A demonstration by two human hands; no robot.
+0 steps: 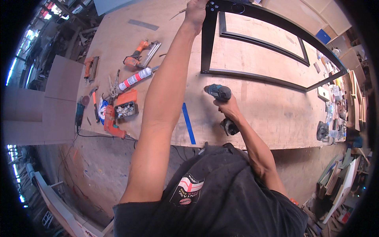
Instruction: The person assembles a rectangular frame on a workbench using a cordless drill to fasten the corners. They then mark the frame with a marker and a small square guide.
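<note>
**Charcoal cloth T-shirt (241, 189) up close; teal-and-black cordless drill (220, 92) at right, black slim-barred rectangular frame (208, 43) at left**

Shirt fills the bottom, two bare arms reaching out from it. Left hand (195, 15) holds the frame's corner at the top of the view; fingers partly cut off, can't tell how tight. Right hand (229, 108) is wrapped round the drill's grip, nose leftward, apart from the frame. Bit fitted or not: can't tell. Frame looks stood up on the pale plywood worktop (276, 118), lower bar down, ahead of the drill. Second black rectangular frame (268, 46) shows through the opening; joined or separate, can't tell.

My read on doing it well: left grip firm so the frame can't rock, finger off the trigger while the nose is off the work, left fingers out of the bit's line.

Edges: worktop's near edge runs just ahead of the shirt, drill base near it. Left side is tight: orange-and-grey nail gun (138, 55), red-and-white sealant tube (135, 79), flat blue strip (189, 124) near the drill. Best room: right of the drill, between lower bar and near edge, as far as the crumpled black plastic bag (322, 130). Swinging the frame right could catch clutter there.
</note>
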